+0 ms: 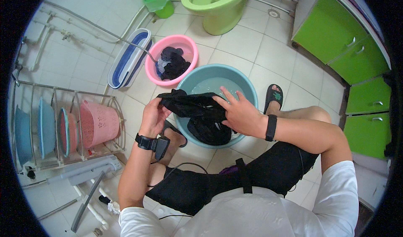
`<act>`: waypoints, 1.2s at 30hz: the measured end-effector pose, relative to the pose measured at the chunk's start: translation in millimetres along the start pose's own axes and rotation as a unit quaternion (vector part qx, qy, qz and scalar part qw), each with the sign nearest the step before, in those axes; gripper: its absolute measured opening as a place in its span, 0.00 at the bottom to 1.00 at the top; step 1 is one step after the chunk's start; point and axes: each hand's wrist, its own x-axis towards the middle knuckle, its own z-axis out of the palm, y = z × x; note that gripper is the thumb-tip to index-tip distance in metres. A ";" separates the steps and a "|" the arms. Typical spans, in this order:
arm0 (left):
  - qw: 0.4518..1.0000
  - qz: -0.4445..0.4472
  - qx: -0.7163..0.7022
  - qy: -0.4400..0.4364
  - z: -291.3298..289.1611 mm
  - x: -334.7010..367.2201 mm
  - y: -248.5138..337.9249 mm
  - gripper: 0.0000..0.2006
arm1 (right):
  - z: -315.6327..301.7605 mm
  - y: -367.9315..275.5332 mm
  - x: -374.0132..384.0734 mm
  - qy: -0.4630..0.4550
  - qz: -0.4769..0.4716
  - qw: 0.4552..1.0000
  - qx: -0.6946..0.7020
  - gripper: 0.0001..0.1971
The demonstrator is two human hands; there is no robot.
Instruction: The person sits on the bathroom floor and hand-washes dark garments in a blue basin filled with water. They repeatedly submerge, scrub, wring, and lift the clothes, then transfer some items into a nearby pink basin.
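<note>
A wet-looking black garment (pixel 195 105) is stretched between my two hands above a blue-green basin (pixel 252 90) of water. My left hand (pixel 154 118) grips its left end with closed fingers. At the other end, my right hand (pixel 247 116) holds the cloth between thumb and index finger, with its other fingers spread over the basin. More black cloth (pixel 210 132) hangs or lies in the near part of the basin below; whether it belongs to the same garment I cannot tell.
A pink basin (pixel 193 54) with dark clothes and a hose end stands beyond, beside a blue-and-white folding tub (pixel 132 58). Farther off are a green toilet (pixel 222 18) and green bin (pixel 163 8). A basin rack (pixel 75 123) stands left, green cabinets (pixel 331 27) right.
</note>
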 end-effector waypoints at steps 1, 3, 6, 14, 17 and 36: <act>0.999 -0.014 -0.030 -0.015 4.5 0.7 0.1 0.12 | 2.1 1.3 2.1 0.009 0.014 1.000 0.021 0.19; 0.996 -0.036 -0.075 -0.024 12.6 2.0 1.7 0.13 | 5.4 7.8 9.5 0.063 0.078 0.991 0.089 0.21; 0.991 -0.058 -0.117 -0.024 23.7 4.0 5.0 0.13 | 7.4 27.9 20.3 0.097 0.115 0.985 0.084 0.20; 0.973 -0.084 -0.143 -0.158 47.2 0.5 10.7 0.15 | 8.4 45.3 31.2 -0.019 0.156 0.985 -0.067 0.11; 0.971 -0.090 -0.166 -0.147 53.7 3.4 14.0 0.15 | 17.0 45.6 34.8 -0.013 0.163 0.984 -0.075 0.14; 0.968 -0.016 -0.039 -0.249 45.5 8.0 39.2 0.26 | 17.5 70.3 88.3 0.010 0.127 0.668 0.733 0.10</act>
